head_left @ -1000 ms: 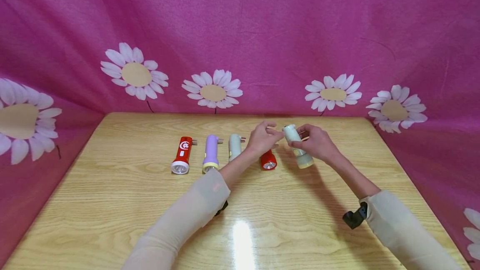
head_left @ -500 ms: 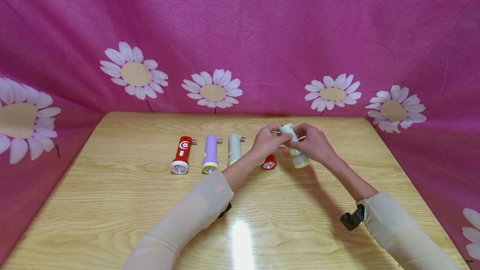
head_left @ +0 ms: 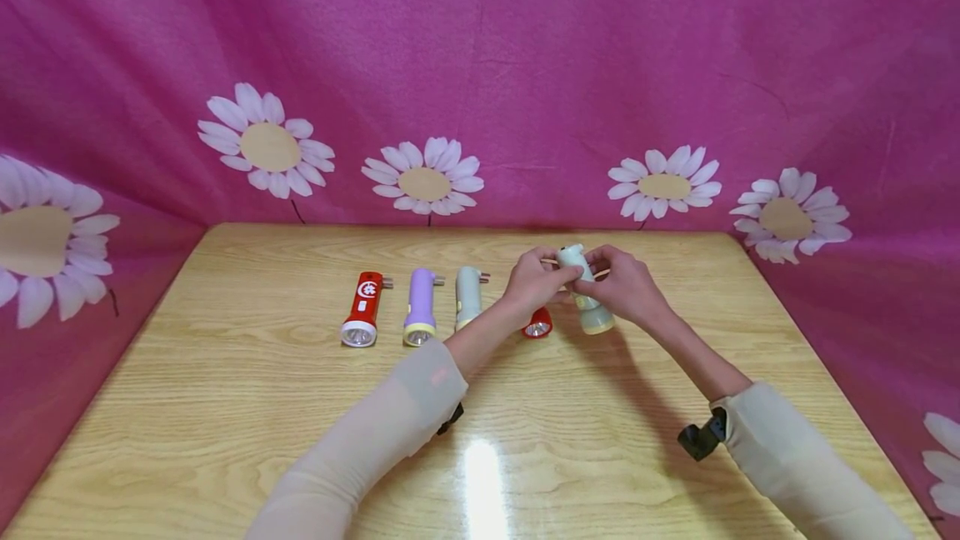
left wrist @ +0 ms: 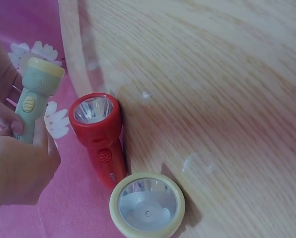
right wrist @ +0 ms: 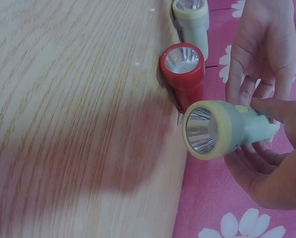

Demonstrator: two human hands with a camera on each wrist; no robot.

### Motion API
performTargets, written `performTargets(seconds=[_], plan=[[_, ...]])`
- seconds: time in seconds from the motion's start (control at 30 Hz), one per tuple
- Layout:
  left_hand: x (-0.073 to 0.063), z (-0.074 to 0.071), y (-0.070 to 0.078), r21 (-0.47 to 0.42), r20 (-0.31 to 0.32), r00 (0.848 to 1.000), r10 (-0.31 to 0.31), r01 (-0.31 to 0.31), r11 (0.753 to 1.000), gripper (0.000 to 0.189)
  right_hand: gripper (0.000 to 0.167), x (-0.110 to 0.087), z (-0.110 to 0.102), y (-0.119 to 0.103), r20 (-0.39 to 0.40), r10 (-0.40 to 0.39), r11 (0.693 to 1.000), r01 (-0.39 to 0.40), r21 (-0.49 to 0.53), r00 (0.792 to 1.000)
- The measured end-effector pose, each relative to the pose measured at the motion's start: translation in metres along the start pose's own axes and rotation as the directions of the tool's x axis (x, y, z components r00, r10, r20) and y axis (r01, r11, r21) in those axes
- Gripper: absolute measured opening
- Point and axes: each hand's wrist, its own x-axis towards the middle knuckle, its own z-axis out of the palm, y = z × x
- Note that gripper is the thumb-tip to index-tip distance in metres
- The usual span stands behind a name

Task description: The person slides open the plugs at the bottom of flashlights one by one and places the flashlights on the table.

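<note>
A pale green flashlight [head_left: 597, 320] with a yellow rim is held up over the right half of the table, tilted with its lens end down. My right hand [head_left: 628, 283] grips its body, thumb in front and fingers behind. My left hand [head_left: 531, 283] pinches the same flashlight near its tail end. In the right wrist view its reflector and yellow rim [right wrist: 207, 130] face the camera; in the left wrist view a yellow ribbed switch [left wrist: 29, 103] shows. Just left of it lies a red flashlight [head_left: 537, 324], mostly hidden behind my left hand.
Further left lie a grey-green flashlight [head_left: 468, 297], a purple one [head_left: 422, 302] and a red one with a white rim [head_left: 363, 307], lenses toward me, plug prongs out sideways. A pink daisy-print cloth [head_left: 525, 107] hangs behind the wooden table [head_left: 300, 423].
My left hand has moved right onto the pale green flashlight and taken hold of it. The flashlight and right hand have shifted slightly left; the other flashlights stay put.
</note>
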Motion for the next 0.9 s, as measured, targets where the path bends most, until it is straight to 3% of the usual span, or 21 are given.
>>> performTargets(seconds=[0.53, 0.9], plan=[[0.0016, -0.0014, 0.0041, 0.035, 0.006, 0.999, 0.052, -0.052, 0.998, 0.044, 0.043, -0.0001, -0.0052, 0.002, 0.036, -0.007, 0.999, 0.006, 0.045, 0.999], [0.0001, -0.0023, 0.0084, -0.006, 0.063, 0.994, 0.091, -0.091, 0.996, 0.043, 0.041, -0.0028, -0.0073, 0.0025, 0.002, -0.039, 0.994, 0.038, 0.102, 0.999]])
